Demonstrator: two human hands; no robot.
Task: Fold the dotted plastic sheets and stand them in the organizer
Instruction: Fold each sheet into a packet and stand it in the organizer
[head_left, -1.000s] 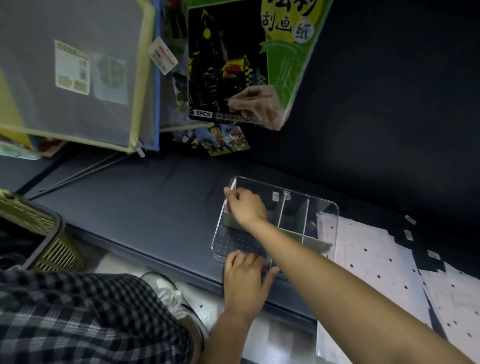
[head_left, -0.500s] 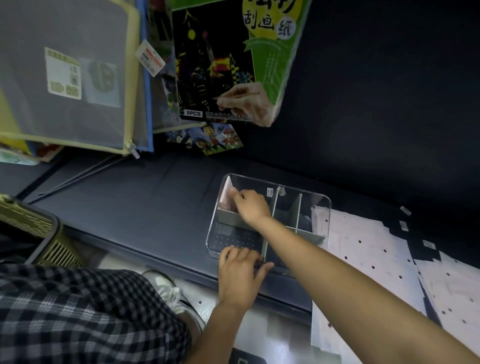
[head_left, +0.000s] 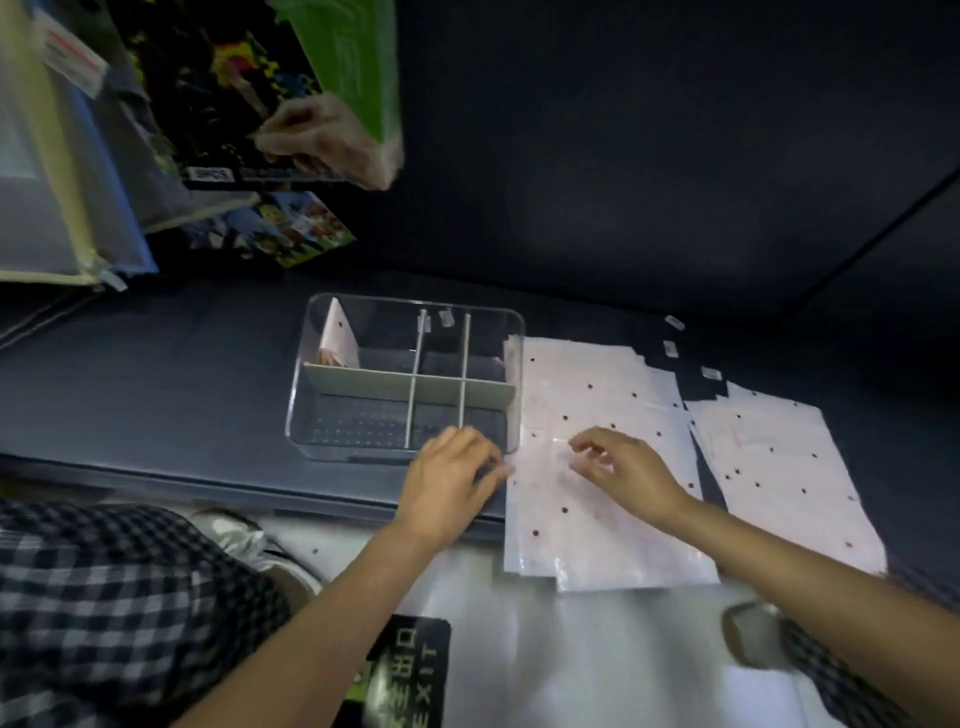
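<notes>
The clear organizer with grey dividers sits on the dark shelf. One folded dotted sheet stands in its back left compartment. To its right, a stack of flat dotted plastic sheets overhangs the shelf's front edge, and a second stack lies further right. My left hand is at the near right corner of the organizer and pinches the left edge of the nearer stack. My right hand lies on that stack with loosely bent fingers, fingertips touching the top sheet.
Packaged craft kits and zip pouches hang at the back left above the shelf. Small white tags lie behind the sheets. A floor sign reading EXIT lies below, between my checked trouser legs.
My right hand left the organizer's back left compartment, where the folded sheet now stands, and came down on the flat stack. My left hand slid right from the organizer's front to the sheet's edge.
</notes>
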